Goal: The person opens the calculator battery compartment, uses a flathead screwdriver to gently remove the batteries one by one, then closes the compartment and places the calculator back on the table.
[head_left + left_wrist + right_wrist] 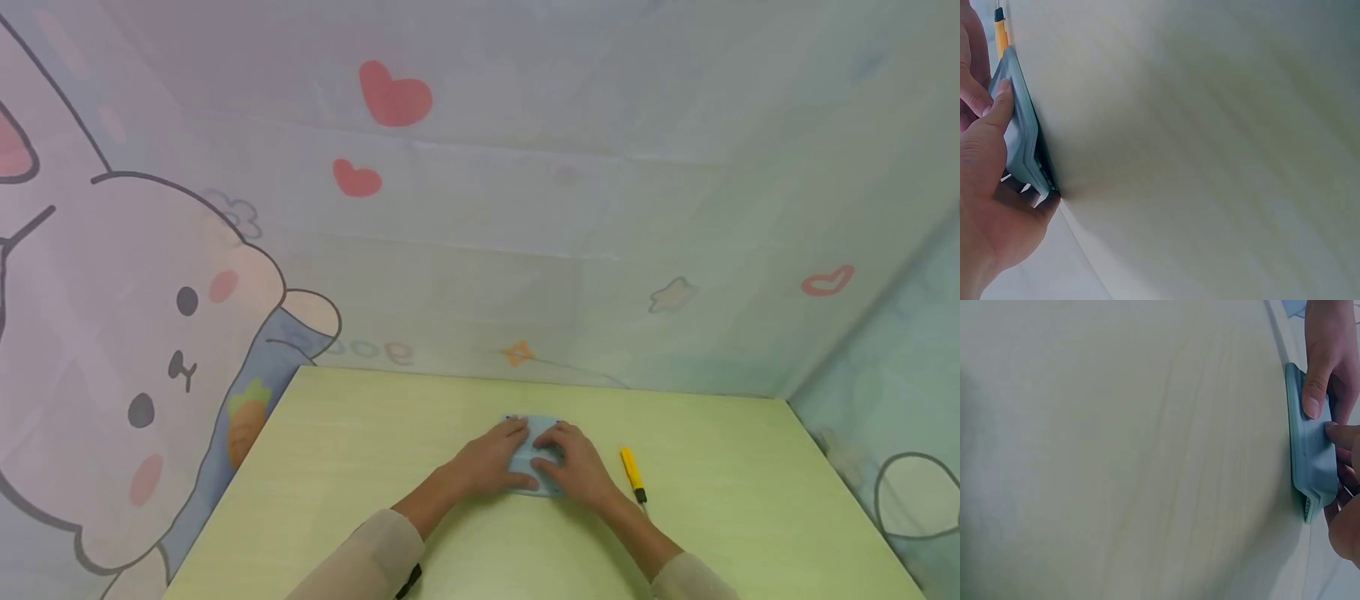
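A flat, light-blue plastic case-like object (536, 454) lies on the table between both hands; its exact kind does not show. My left hand (491, 460) grips its left side, thumb on the near part and fingers toward the far edge. On the right side my right hand (577, 468) holds it with bent fingers and thumb. In the left wrist view, the left thumb lies on the face of the blue object (1019, 131) and fingers reach its edge. The right wrist view shows a raised section on the blue object (1316, 450).
To the right of the right hand lies a screwdriver (632, 473) with a yellow handle and black collar, its shaft toward me. A small black item (408, 582) shows partly beside the left sleeve. A printed cloth (487, 208) hangs behind the pale table (360, 450).
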Demonstrator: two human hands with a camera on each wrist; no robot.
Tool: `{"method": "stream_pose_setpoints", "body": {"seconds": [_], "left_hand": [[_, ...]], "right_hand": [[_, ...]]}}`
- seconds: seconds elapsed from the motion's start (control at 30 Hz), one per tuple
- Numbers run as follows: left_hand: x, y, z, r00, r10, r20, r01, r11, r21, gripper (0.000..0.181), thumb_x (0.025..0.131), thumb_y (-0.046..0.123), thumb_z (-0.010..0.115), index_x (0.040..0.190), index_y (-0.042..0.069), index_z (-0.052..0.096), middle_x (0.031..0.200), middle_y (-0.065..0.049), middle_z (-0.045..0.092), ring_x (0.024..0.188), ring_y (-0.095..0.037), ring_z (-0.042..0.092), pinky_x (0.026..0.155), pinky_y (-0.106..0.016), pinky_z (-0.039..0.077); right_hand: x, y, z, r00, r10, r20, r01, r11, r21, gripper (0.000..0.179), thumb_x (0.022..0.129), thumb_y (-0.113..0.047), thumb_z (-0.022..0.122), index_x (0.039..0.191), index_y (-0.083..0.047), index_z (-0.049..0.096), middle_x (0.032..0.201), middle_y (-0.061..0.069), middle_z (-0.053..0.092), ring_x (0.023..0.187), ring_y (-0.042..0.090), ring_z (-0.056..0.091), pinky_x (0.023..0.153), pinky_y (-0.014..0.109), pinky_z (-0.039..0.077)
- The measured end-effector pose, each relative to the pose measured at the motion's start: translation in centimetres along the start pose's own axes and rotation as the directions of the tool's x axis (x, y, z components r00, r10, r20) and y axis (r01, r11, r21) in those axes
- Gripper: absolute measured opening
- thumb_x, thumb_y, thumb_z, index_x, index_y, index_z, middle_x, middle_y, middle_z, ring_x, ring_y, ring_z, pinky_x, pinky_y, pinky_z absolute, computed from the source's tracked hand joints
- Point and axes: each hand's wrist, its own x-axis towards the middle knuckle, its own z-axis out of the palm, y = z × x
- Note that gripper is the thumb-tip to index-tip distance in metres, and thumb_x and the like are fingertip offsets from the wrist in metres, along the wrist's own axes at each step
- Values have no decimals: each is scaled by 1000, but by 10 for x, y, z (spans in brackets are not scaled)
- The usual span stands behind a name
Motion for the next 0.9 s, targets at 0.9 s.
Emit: {"method": "stream_pose_setpoints", "body": {"seconds": [0.9], "left_hand": [[1,-1,4,1000,7,-8,-8,1000,-18,95,96,58,73,163,1,37,171,-12,32,159,-31,27,119,-43,42]], "right_hand": [[6,4,-3,998,-15,61,16,1000,-11,17,92,-9,82,105,-9,71,104,1,63,103,24,59,95,48,50]]}}
